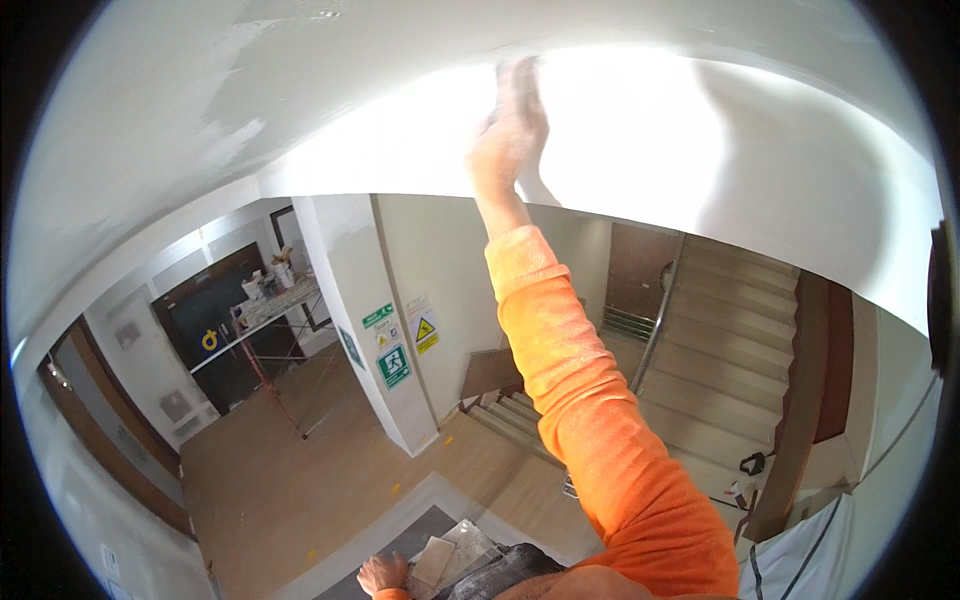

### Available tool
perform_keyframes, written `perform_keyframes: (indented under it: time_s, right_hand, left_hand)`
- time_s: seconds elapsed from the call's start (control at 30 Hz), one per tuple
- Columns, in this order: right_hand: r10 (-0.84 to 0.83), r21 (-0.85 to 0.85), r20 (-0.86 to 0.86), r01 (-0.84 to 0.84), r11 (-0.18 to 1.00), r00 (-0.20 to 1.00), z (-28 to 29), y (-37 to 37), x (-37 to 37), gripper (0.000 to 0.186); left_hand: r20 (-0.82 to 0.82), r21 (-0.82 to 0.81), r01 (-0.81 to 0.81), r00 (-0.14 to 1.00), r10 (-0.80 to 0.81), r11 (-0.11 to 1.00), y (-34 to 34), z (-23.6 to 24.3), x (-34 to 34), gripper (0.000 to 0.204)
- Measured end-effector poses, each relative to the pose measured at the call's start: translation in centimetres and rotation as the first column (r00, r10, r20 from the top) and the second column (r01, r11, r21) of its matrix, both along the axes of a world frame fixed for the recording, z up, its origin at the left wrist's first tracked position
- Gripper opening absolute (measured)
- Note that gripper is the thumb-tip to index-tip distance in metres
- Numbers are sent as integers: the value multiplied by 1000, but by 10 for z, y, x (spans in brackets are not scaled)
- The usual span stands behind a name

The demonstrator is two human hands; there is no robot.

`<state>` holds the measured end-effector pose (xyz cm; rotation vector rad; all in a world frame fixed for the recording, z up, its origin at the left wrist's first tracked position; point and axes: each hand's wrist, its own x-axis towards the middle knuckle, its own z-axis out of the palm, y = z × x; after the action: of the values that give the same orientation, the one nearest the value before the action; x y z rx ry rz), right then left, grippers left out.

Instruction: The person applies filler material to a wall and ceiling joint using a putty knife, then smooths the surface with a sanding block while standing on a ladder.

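My right arm in an orange sleeve stretches up to the brightly lit white face of a beam (620, 130). At its upper edge, my right hand (512, 140) is blurred by motion. The fingers look closed around something thin, which I cannot make out. Low in the view, my left hand (384, 574) has curled fingers and sits beside a pale flat square piece (433, 560). What those fingers grip, if anything, is hidden. The square piece lies on a smeared, light-coloured board (466, 550), with dark fabric (510, 572) next to it.
Patchy white ceiling (300, 60) curves overhead. Below are a wood-toned floor (270, 490), a white pillar (350, 300) with safety signs, and a staircase (720, 340) with a metal handrail on the right. At the far left stands a scaffold platform (285, 300) bearing buckets and tools.
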<state>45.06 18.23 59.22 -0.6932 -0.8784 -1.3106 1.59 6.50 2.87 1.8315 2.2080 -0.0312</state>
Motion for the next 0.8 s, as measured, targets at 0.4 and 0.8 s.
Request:
perform_keyframes:
  time_s: [0.4, 0.8]
  right_hand:
    - [-57, 474, -94, 96, 875, 994, 30, -133, 28, 63]
    - [-15, 323, -76, 39, 945, 997, 24, 120, -38, 81]
  left_hand:
    - [-17, -20, -25, 1000, 25, 999, -5, 5, 4, 55]
    - [-458, 325, 343, 872, -171, 881, -22, -244, -81, 45]
